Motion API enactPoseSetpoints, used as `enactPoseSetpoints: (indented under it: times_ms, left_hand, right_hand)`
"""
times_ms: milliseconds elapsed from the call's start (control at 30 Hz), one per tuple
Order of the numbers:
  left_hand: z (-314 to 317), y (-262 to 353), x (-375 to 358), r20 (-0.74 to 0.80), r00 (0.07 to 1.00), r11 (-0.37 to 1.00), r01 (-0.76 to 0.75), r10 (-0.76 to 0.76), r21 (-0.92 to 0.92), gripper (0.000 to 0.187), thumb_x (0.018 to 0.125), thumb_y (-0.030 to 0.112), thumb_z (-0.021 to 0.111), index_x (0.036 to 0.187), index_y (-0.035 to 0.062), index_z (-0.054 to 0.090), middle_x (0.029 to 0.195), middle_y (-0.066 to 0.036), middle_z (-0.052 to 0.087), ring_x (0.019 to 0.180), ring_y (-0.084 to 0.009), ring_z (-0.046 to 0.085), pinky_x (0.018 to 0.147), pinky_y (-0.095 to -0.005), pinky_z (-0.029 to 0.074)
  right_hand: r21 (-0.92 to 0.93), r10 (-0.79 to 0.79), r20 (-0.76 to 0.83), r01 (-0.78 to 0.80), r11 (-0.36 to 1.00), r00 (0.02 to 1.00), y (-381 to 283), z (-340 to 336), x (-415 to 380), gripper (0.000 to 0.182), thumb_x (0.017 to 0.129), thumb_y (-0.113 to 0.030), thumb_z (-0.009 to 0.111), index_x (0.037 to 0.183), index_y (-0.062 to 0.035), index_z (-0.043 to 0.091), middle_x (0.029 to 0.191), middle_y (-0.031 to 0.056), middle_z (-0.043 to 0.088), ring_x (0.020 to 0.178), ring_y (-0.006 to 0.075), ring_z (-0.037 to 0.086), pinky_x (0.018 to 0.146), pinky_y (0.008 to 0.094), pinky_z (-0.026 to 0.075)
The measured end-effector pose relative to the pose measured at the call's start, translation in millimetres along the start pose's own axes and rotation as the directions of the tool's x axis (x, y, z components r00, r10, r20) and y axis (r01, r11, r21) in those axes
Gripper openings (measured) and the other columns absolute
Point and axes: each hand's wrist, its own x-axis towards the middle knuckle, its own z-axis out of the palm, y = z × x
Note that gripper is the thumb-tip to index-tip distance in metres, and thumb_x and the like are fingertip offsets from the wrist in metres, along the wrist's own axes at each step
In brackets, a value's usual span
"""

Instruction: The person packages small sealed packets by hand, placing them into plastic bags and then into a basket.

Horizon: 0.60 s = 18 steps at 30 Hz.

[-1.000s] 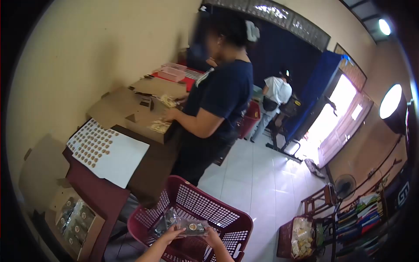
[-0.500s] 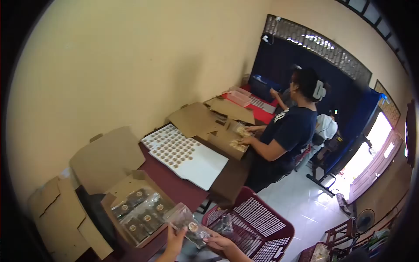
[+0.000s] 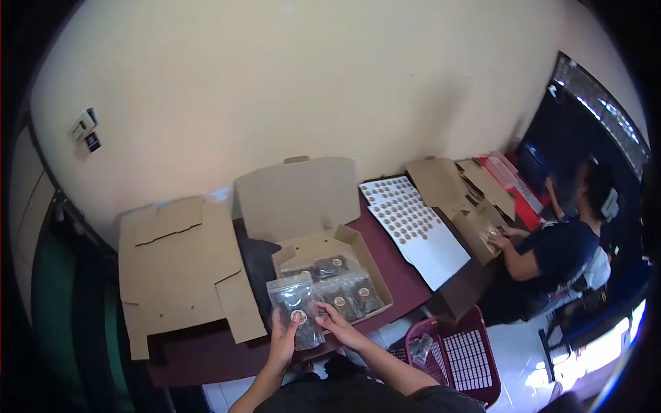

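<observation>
A clear zip bag point(image 3: 295, 290) with dark contents and a round sticker is held upright between my two hands. My left hand point(image 3: 283, 339) grips its left edge, with the thumb near the sticker. At the right edge, my right hand point(image 3: 337, 323) has its fingers closed on the bag. Right behind it stands an open cardboard box point(image 3: 377, 292), where several similar stickered bags point(image 3: 341, 301) lie. The held bag hides the box's front left part.
A flattened cardboard box point(image 3: 182, 275) lies left on the dark red table point(image 3: 200, 363). A white sheet of round stickers point(image 3: 413, 230) lies right of the box. A maroon basket point(image 3: 485, 344) with a bag inside stands below. A co-worker point(image 3: 551, 251) handles another cardboard box point(image 3: 475, 237).
My view has swung left, so the box now sits near the middle. The bag, still in both hands, is now in front of the box and more upright.
</observation>
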Motion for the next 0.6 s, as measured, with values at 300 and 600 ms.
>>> enactPoseSetpoints:
  times_ms: [300, 600]
  left_hand:
    - [-19.2, 13.3, 7.6, -0.104, 0.992, 0.990, -0.062, 0.075, 0.125, 0.049, 0.095, 0.031, 0.044, 0.130, -0.0005, 0.032, 0.123, -0.012, 0.044, 0.113, -0.0186, 0.042, 0.097, -0.0300, 0.032]
    - [16.1, -1.9, 50.4, -0.037, 0.993, 0.993, 0.114, -0.114, 0.009, 0.061, 0.094, 0.033, 0.045, 0.137, -0.0021, 0.020, 0.131, -0.015, 0.039, 0.116, -0.0205, 0.041, 0.097, -0.0300, 0.033]
  right_hand:
    - [-0.140, -0.080, 0.115, 0.096, 0.985, 0.990, -5.6, 39.0, 54.5, 0.057, 0.090, -0.036, 0.053, 0.129, 0.0013, 0.035, 0.122, 0.0137, 0.049, 0.112, 0.0195, 0.046, 0.094, 0.0311, 0.037]
    - [-0.050, -0.087, 0.146, 0.096, 0.994, 0.985, -5.1, -21.7, 71.9, 0.053, 0.094, -0.039, 0.044, 0.128, 0.0025, 0.040, 0.120, 0.0099, 0.051, 0.112, 0.0151, 0.044, 0.096, 0.0292, 0.034]
